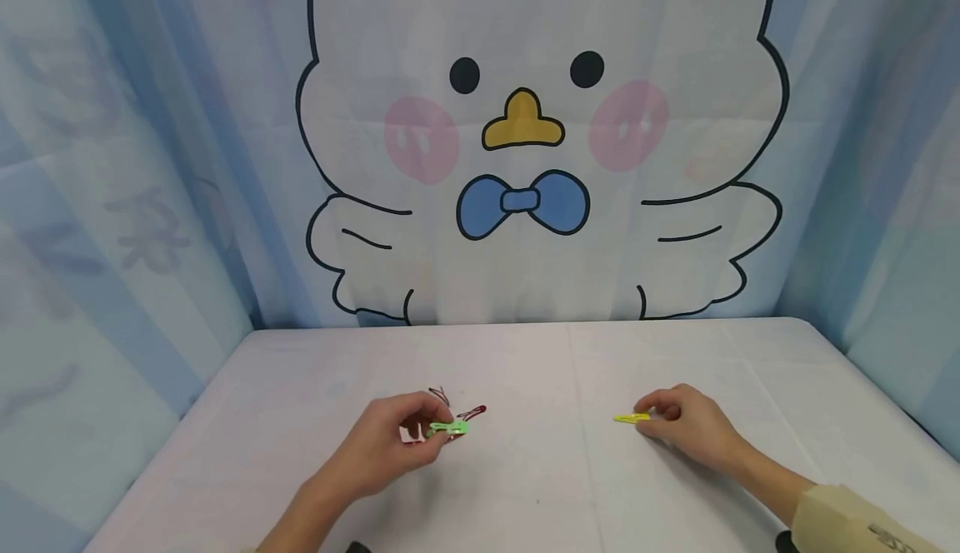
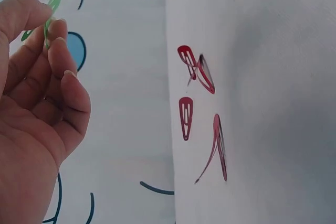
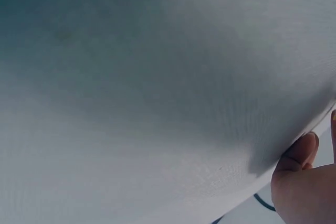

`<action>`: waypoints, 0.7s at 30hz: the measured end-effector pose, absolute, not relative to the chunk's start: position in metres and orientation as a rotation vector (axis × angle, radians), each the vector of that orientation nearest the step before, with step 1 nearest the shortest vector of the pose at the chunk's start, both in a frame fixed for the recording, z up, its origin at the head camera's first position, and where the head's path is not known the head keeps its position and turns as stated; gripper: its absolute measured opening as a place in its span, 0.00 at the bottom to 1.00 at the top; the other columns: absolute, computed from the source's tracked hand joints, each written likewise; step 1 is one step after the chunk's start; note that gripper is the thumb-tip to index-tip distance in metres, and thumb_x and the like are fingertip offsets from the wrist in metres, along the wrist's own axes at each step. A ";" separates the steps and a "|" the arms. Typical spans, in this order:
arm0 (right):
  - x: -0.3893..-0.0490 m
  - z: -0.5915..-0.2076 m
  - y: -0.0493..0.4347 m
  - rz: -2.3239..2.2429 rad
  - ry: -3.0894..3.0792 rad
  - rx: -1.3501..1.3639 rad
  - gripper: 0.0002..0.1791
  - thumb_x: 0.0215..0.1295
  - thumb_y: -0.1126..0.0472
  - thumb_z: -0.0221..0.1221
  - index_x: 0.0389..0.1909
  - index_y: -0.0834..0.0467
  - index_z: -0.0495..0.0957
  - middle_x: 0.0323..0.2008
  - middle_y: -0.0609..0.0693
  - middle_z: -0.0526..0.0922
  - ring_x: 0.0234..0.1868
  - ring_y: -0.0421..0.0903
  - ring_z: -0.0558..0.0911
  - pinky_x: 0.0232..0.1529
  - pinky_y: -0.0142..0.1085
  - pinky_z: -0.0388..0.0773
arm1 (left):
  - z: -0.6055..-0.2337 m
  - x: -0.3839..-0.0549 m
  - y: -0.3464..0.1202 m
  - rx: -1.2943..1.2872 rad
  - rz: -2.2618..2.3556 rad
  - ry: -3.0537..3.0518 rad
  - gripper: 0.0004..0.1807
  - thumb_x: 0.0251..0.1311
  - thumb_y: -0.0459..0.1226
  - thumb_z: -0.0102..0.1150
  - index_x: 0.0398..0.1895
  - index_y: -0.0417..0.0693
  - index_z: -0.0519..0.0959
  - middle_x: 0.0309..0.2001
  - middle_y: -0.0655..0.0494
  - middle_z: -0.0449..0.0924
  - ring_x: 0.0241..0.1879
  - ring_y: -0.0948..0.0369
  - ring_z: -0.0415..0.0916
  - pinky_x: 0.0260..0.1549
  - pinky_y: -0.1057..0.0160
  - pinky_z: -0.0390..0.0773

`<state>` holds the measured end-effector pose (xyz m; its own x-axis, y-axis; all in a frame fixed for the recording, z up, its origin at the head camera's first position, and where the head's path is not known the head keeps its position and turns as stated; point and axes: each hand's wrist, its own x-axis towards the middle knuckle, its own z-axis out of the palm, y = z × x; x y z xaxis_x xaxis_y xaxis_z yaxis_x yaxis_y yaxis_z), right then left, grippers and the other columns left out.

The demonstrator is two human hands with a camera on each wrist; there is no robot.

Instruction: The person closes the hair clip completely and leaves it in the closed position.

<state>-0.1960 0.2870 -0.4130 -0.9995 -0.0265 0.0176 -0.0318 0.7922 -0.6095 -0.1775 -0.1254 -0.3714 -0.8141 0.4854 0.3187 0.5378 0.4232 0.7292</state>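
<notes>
My left hand [image 1: 386, 445] pinches a green snap hair clip [image 1: 448, 427] between thumb and fingers, raised over the table. Its parts [image 2: 55, 2] stick out on both sides of the thumb in the left wrist view; whether this is one sprung clip or two, I cannot tell. Under that hand lie several red hair clips [image 2: 186, 116], some of them bent open, partly hidden in the head view. To the right, my right hand [image 1: 688, 424] pinches a yellow hair clip [image 1: 628, 418] low over the table. The right wrist view catches only part of this hand [image 3: 307, 187].
A white cloth covers the table [image 1: 540, 486]. Behind it hangs a curtain [image 1: 525, 278] printed with a cartoon bird, and more blue-white curtain [image 1: 112, 245] closes off both sides.
</notes>
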 end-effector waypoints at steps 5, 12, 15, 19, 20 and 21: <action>-0.193 -0.412 0.285 1.006 -2.923 0.091 0.15 0.58 0.60 0.72 0.46 0.57 0.86 0.40 0.51 0.77 0.38 0.48 0.73 0.37 0.40 0.71 | -0.367 -0.178 -0.120 -0.895 -1.365 -2.611 0.11 0.58 0.29 0.68 0.40 0.53 0.83 0.35 0.66 0.82 0.34 0.62 0.75 0.36 0.62 0.79; -0.187 -0.407 0.273 1.132 -2.811 0.176 0.17 0.59 0.57 0.72 0.49 0.57 0.85 0.42 0.51 0.81 0.40 0.45 0.76 0.37 0.37 0.74 | -0.361 -0.181 -0.109 -0.868 -1.404 -2.588 0.11 0.59 0.29 0.67 0.42 0.52 0.83 0.35 0.69 0.82 0.34 0.61 0.76 0.37 0.57 0.80; -0.185 -0.404 0.264 1.158 -2.784 0.194 0.18 0.60 0.55 0.72 0.50 0.57 0.85 0.43 0.50 0.82 0.40 0.45 0.77 0.38 0.36 0.75 | -0.359 -0.182 -0.105 -0.887 -1.407 -2.564 0.11 0.59 0.29 0.67 0.42 0.51 0.83 0.35 0.69 0.82 0.34 0.62 0.76 0.37 0.58 0.80; -0.183 -0.397 0.252 1.196 -2.735 0.230 0.19 0.62 0.55 0.71 0.52 0.56 0.84 0.44 0.50 0.82 0.41 0.45 0.77 0.40 0.34 0.76 | -0.356 -0.183 -0.099 -0.928 -1.408 -2.529 0.11 0.59 0.28 0.67 0.42 0.51 0.83 0.35 0.68 0.82 0.34 0.62 0.76 0.37 0.57 0.81; -0.182 -0.396 0.248 1.214 -2.726 0.236 0.19 0.62 0.55 0.71 0.53 0.56 0.84 0.44 0.50 0.82 0.42 0.45 0.78 0.40 0.33 0.76 | -0.355 -0.183 -0.098 -0.933 -1.413 -2.523 0.11 0.59 0.28 0.67 0.42 0.51 0.83 0.35 0.68 0.82 0.34 0.62 0.76 0.37 0.58 0.81; -0.181 -0.394 0.246 1.229 -2.718 0.237 0.19 0.63 0.55 0.70 0.53 0.56 0.84 0.45 0.50 0.83 0.42 0.45 0.78 0.41 0.32 0.76 | -0.355 -0.183 -0.096 -0.943 -1.416 -2.514 0.11 0.59 0.28 0.67 0.41 0.50 0.83 0.35 0.68 0.82 0.34 0.62 0.76 0.37 0.58 0.81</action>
